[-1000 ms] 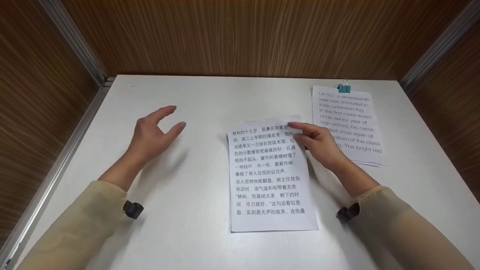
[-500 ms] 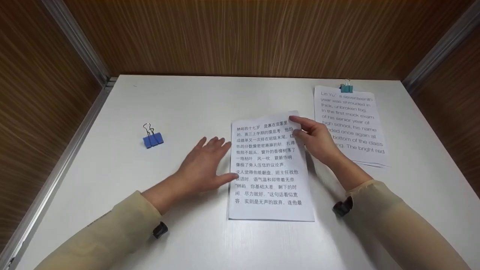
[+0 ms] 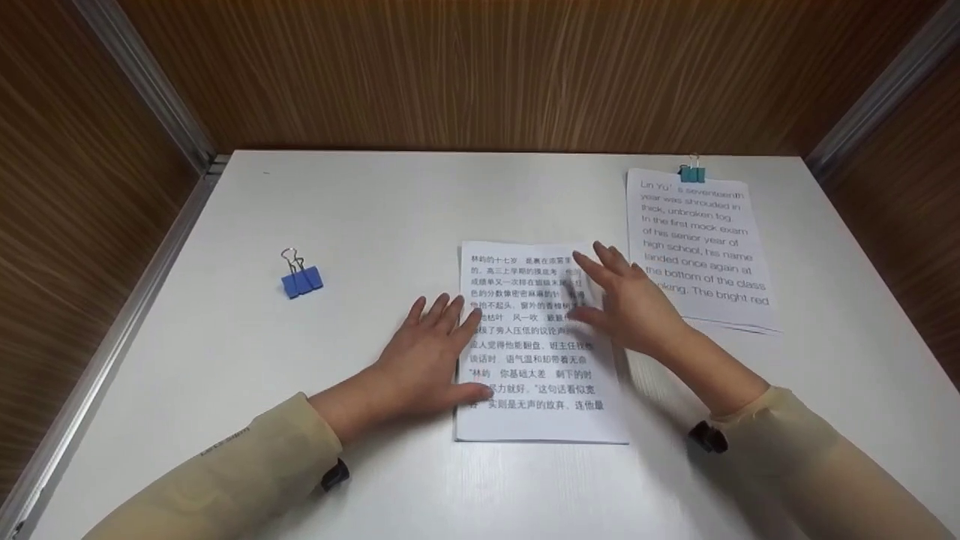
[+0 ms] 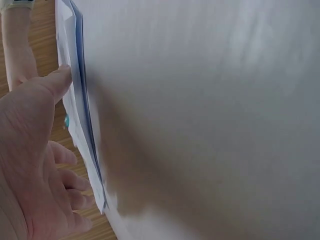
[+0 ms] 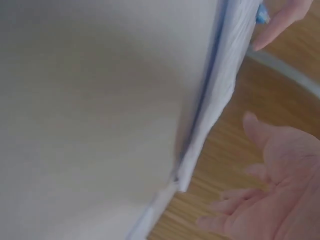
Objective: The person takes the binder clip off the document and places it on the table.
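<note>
Both hands flat, fingers spread: left hand (image 3: 424, 360) and right hand (image 3: 630, 300) on the sheets (image 3: 536, 352). Blue clip (image 3: 301, 277) far left on the bench (image 3: 390, 210), clipped stack (image 3: 701, 247) right.

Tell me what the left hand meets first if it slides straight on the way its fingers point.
The left hand points up-right across the Chinese-text sheets; it would likely meet the right hand resting there first.

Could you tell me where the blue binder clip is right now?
In the head view, the blue binder clip lies loose on the white table, left of the left hand.
</note>
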The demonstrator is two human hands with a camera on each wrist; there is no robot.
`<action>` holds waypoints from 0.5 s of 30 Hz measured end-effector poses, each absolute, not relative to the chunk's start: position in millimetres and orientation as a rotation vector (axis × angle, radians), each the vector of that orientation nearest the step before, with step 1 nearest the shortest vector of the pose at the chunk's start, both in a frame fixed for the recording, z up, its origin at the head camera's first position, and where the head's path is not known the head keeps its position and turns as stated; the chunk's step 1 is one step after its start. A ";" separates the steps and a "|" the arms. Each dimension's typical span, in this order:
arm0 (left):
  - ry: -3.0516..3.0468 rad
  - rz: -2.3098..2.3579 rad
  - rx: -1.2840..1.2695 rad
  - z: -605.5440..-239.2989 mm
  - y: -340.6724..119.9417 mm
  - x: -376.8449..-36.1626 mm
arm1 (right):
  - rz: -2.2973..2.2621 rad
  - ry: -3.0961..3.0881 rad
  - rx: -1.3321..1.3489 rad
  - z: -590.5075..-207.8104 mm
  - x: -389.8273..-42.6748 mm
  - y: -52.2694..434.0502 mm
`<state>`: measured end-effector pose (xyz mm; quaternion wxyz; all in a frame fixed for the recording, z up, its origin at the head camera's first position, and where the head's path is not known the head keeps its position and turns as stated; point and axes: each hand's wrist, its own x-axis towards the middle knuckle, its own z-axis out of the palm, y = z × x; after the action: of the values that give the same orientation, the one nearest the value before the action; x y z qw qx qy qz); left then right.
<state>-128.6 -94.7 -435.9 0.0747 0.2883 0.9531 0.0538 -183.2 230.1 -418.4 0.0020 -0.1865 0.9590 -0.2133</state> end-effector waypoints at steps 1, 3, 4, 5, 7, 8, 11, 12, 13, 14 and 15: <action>2.853 0.167 0.866 -436.5 -94.2 -127.8 | -0.592 3.000 -0.616 -416.8 -177.6 230.3; 2.845 0.182 0.867 -437.7 -93.5 -126.6 | -0.464 2.974 -0.673 -414.6 -166.5 230.6; 2.842 0.188 0.867 -438.1 -93.2 -126.0 | -0.413 2.958 -0.695 -413.7 -161.0 231.1; 2.842 0.193 0.870 -438.4 -92.9 -125.3 | -0.369 2.944 -0.717 -413.3 -156.0 231.8; 2.841 0.193 0.877 -439.1 -92.4 -124.4 | -0.304 2.914 -0.746 -412.7 -146.7 233.3; 2.840 0.191 0.882 -439.3 -92.1 -124.0 | -0.279 2.902 -0.757 -412.5 -142.6 234.1; 2.838 0.182 0.898 -439.5 -91.0 -122.7 | -0.225 2.874 -0.779 -411.6 -131.7 236.4; 2.836 0.179 0.901 -439.4 -90.7 -122.4 | -0.215 2.866 -0.783 -411.4 -128.6 236.9; 2.834 0.179 0.903 -439.4 -90.3 -122.1 | -0.204 2.858 -0.788 -411.3 -125.9 237.3; 2.833 0.182 0.906 -439.4 -90.0 -121.9 | -0.198 2.849 -0.790 -411.5 -123.5 237.6; 2.830 0.186 0.904 -439.4 -89.6 -121.7 | -0.188 2.841 -0.793 -411.8 -121.4 237.9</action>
<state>-121.7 -89.6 -439.4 0.0824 0.3026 0.9475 0.0622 -121.4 237.9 -411.8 0.0928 -0.2673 0.9571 -0.0632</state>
